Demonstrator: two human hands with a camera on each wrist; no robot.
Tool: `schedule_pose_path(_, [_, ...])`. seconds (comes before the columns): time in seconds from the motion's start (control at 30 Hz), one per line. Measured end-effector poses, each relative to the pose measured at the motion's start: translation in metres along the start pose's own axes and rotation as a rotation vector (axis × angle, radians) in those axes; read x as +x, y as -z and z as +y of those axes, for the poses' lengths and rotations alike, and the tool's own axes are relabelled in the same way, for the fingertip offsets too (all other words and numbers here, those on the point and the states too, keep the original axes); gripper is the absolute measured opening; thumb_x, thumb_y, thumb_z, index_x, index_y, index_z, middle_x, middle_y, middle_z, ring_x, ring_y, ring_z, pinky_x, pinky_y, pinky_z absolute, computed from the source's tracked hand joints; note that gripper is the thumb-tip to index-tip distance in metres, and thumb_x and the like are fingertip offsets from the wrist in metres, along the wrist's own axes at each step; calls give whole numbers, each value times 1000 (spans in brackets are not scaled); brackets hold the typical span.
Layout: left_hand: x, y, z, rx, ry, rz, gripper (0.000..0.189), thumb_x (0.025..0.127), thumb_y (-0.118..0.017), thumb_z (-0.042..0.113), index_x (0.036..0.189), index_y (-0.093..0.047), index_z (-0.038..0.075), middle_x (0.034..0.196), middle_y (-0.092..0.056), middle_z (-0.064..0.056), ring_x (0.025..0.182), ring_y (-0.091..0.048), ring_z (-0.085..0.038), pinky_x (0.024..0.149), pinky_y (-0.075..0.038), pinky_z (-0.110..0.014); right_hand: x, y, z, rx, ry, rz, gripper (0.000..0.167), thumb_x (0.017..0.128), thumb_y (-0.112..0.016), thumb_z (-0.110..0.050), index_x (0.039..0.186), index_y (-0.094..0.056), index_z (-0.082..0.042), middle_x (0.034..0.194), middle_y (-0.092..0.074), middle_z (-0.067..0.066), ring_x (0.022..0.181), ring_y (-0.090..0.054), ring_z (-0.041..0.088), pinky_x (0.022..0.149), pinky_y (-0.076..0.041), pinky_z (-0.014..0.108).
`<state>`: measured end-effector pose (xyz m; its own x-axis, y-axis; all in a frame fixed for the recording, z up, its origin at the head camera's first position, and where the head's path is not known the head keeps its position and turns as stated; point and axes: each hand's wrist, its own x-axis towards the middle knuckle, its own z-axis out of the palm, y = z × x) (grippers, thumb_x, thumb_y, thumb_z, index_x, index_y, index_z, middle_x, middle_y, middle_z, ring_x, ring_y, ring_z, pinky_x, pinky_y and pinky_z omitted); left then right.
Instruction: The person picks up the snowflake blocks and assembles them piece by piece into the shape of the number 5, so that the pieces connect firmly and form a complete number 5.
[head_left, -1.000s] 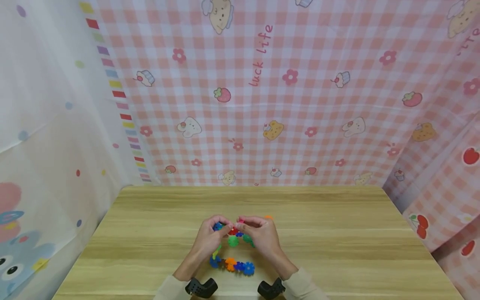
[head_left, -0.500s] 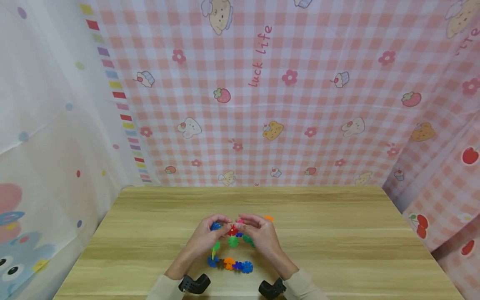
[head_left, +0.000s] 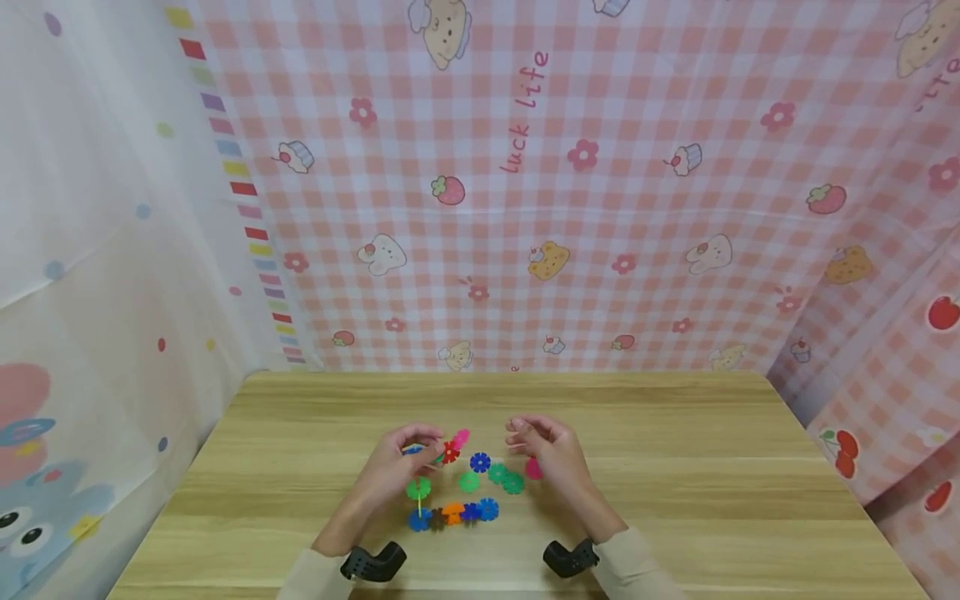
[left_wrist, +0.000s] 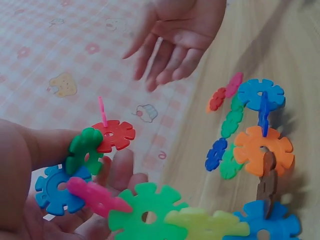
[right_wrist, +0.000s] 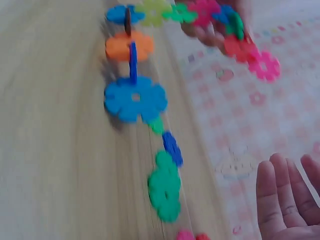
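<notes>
My left hand (head_left: 397, 458) holds one end of a chain of interlocking plastic snowflake discs, its thumb against a green disc (left_wrist: 84, 150). Past that grip, a red disc (left_wrist: 118, 136) and an upright pink disc (left_wrist: 103, 111) stick out at the chain's end. A blue disc (left_wrist: 57, 192) sits by the palm. The chain runs on through a light green disc (left_wrist: 147, 215) and a yellow disc (left_wrist: 207, 224) to an orange disc (head_left: 453, 513) low over the table. Apart to the right, my right hand (head_left: 551, 450) holds nothing, fingers loosely extended.
Loose snowflake discs lie on the wooden table (head_left: 660, 483) between the hands: a dark blue disc (head_left: 480, 462), a light green disc (head_left: 469, 482) and two green discs (head_left: 513, 482). Another pink disc (head_left: 533, 468) is beside the right hand. A checked cloth (head_left: 637, 208) hangs behind.
The hands were together at the red and pink discs. My right hand has let go and moved right; my left hand has shifted left with the chain, the pink disc staying on its end.
</notes>
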<state>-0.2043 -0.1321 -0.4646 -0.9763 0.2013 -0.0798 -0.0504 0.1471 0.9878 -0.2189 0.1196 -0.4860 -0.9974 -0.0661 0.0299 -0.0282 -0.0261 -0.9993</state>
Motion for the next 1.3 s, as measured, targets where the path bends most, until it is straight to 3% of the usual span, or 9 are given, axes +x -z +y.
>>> schedule_pose_path(0.2, [0, 8, -1, -4, 29, 11, 27, 94, -65, 10, 119, -62, 0, 104, -60, -12, 92, -68, -39, 83, -57, -47, 5, 20, 4, -4, -48, 64, 32, 100, -60, -21, 116, -66, 7, 110, -68, 23, 91, -69, 37, 82, -58, 45])
schedule_pose_path(0.43, [-5, 19, 8, -14, 53, 52, 25, 97, -62, 10, 120, -63, 2, 103, -56, -11, 91, -70, -37, 81, -58, -44, 11, 37, 13, -95, -96, 145, 29, 98, -63, -20, 114, -67, 5, 104, -69, 14, 83, -64, 24, 73, -57, 32])
schedule_pose_path(0.63, [-8, 28, 13, -5, 72, 105, 23, 97, -61, 11, 120, -63, 5, 103, -56, -10, 92, -70, -35, 64, -56, -28, 16, 47, 24, -175, -119, 166, 22, 96, -62, -10, 112, -68, 4, 85, -63, 12, 61, -53, 17, 53, -46, 23])
schedule_pose_path(0.83, [-9, 34, 16, 3, 47, 157, 24, 98, -58, 10, 122, -63, 5, 104, -56, -11, 93, -70, -33, 56, -50, -24, 19, 47, 33, -337, -92, 142, 20, 88, -63, 1, 106, -71, 0, 87, -63, 8, 64, -51, 12, 53, -43, 21])
schedule_pose_path(0.97, [-8, 32, 15, -5, 30, 201, 24, 97, -60, 9, 121, -63, 5, 104, -55, -11, 94, -70, -32, 62, -54, -26, 20, 45, 35, -412, -58, 102, 19, 85, -65, 2, 103, -72, -1, 85, -62, 8, 69, -50, 14, 56, -41, 21])
schedule_pose_path(1.13, [-7, 24, 10, 9, 13, 246, 28, 95, -61, 7, 123, -61, 7, 104, -55, -12, 92, -69, -35, 57, -52, -25, 21, 42, 35, -437, -69, 81, 16, 85, -73, -4, 102, -72, -2, 83, -62, 5, 72, -52, 14, 58, -42, 22])
schedule_pose_path(1.3, [-3, 10, 8, -3, 17, 227, 43, 93, -62, 5, 135, -52, 8, 117, -51, -17, 91, -69, -34, 61, -52, -29, 21, 40, 36, -452, -61, 76, 17, 82, -75, -3, 99, -72, -3, 81, -63, 4, 73, -54, 14, 62, -45, 23])
